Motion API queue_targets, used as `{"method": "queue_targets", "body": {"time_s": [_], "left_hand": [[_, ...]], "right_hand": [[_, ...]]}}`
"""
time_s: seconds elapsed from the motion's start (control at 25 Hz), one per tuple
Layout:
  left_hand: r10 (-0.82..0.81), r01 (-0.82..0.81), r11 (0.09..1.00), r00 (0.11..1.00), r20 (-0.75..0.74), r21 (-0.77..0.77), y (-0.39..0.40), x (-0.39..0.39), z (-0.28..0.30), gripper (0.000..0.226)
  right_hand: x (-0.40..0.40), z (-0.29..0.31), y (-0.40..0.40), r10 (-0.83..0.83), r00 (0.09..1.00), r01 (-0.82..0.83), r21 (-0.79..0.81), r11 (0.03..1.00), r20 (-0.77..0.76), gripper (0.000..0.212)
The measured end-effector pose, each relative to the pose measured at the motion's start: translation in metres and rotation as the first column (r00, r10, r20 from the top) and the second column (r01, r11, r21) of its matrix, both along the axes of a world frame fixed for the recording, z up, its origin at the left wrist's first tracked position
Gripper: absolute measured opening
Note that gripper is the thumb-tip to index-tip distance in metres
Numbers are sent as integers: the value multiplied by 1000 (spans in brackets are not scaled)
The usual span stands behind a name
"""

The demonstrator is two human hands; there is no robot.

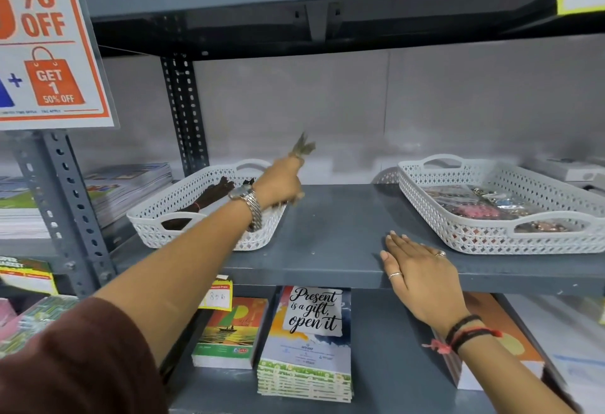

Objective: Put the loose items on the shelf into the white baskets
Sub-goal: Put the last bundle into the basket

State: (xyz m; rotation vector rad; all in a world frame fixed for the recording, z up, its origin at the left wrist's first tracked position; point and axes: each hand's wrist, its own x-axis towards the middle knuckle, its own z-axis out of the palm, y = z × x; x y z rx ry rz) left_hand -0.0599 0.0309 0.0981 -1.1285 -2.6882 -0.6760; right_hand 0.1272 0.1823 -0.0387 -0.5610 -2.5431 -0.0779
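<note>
Two white lattice baskets stand on the grey shelf. The left basket holds a bundle of dark brown sticks. The right basket holds shiny packets of small trinkets. My left hand, with a metal watch on the wrist, is closed around a blurred bundle of greenish-brown sticks that points upward, just above the left basket's right rim. My right hand lies flat and empty on the shelf's front edge, left of the right basket.
Stacks of notebooks lie on the shelf below. More stacked books sit left of the perforated upright post. A discount sign hangs at upper left. Another shelf board runs overhead. A yellow price tag hangs from the shelf edge.
</note>
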Motion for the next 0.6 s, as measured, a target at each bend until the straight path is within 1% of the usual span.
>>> {"method": "queue_targets", "body": {"time_s": [0.08, 0.16, 0.2, 0.24, 0.32, 0.36, 0.44, 0.52, 0.56, 0.6], "left_hand": [[61, -60, 998, 997, -55, 30, -10, -15, 17, 42], [118, -123, 992, 987, -112, -36, -20, -36, 20, 33], [128, -139, 986, 985, -115, -93, -25, -44, 17, 35], [127, -141, 978, 987, -99, -153, -29, -49, 10, 42], [98, -112, 955, 993, -62, -275, -32, -54, -8, 59], [83, -100, 932, 995, -62, -348, -31, -55, -17, 57], [58, -70, 885, 997, -41, -460, -28, -59, -27, 42], [28, -31, 862, 1000, -14, -506, -27, -64, -31, 29], [27, -20, 857, 1000, 5, -516, -27, -64, -32, 27], [20, -3, 854, 999, 28, -521, -26, -66, -34, 32]], "right_hand": [[0, 0, 0, 0, 1000, 0, 1, 1000, 3, 76], [0, 0, 0, -2, 1000, 2, -7, 1000, 5, 74], [0, 0, 0, -4, 1000, 4, -5, 1000, 7, 72], [0, 0, 1, -4, 1000, 4, -7, 1000, 13, 70], [0, 0, 1, -1, 1000, 1, -9, 1000, 9, 72], [0, -1, 1, 3, 1000, -3, -3, 1000, 2, 75], [0, -1, 1, 13, 1000, -13, -11, 1000, -12, 77], [0, -1, 1, 14, 1000, -15, -17, 1000, -12, 77], [0, 0, 1, 13, 1000, -13, -25, 1000, -9, 77], [0, 0, 1, 13, 1000, -14, -21, 1000, -11, 76]]}}
